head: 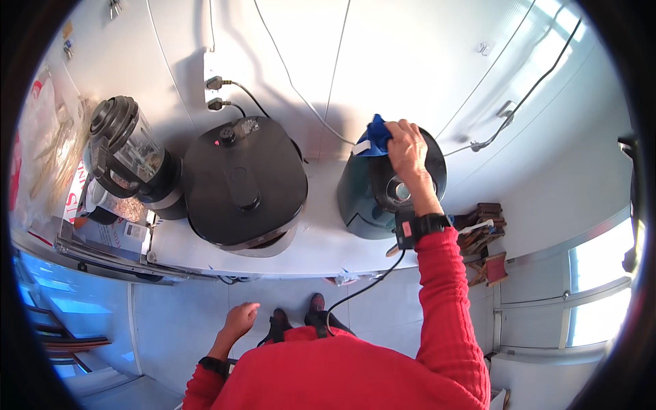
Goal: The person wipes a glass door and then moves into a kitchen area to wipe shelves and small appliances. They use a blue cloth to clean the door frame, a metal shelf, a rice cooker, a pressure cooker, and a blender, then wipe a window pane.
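Note:
My right hand is closed over a blue cloth with a white tag, on the back part of the top of a dark green and black air fryer. A round dial shows on that top, partly behind my wrist. My left hand hangs low in front of the counter, touching nothing, its fingers bent together. Left of the air fryer stands a larger black countertop cooker with a knob and a small red light on its lid.
A blender with a jug stands left of the cooker, near clear plastic bags and a container of grain. Two plugs sit in a wall socket strip. Cables run along the wall. Folded wooden stools stand beyond the counter's right end.

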Action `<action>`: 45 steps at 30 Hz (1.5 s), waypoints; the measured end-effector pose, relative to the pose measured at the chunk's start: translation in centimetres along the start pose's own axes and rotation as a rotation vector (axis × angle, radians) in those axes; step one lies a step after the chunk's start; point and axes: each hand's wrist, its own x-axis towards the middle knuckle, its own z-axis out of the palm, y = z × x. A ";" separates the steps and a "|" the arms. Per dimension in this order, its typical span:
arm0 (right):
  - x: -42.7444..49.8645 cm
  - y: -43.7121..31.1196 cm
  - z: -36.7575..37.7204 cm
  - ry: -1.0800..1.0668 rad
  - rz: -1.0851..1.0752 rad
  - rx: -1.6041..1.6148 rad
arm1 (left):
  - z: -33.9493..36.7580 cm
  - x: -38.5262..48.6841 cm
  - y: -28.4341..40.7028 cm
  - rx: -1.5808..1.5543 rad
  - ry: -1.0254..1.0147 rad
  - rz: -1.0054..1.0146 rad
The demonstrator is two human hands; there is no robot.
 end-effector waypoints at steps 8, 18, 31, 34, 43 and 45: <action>-1.1 -3.0 -5.1 0.007 -0.120 0.242 | -0.7 0.9 0.1 -0.011 -0.068 -0.055; -10.8 8.2 -8.6 -0.153 0.593 -0.162 | -1.1 -2.2 -2.1 0.005 -0.080 -0.207; -29.5 -8.9 -1.6 -0.716 0.579 0.264 | -2.6 -3.9 -4.8 0.052 -0.254 -0.267; -27.9 -13.3 4.8 -0.709 0.540 0.241 | -3.2 -3.2 -5.0 0.038 -0.213 -0.216; -29.3 -15.5 10.5 -0.623 0.068 0.056 | -2.3 -6.0 -6.7 0.053 -0.331 -0.336; -31.3 -14.4 8.6 -0.705 0.103 0.054 | -1.7 -6.6 -7.4 0.016 -0.305 -0.289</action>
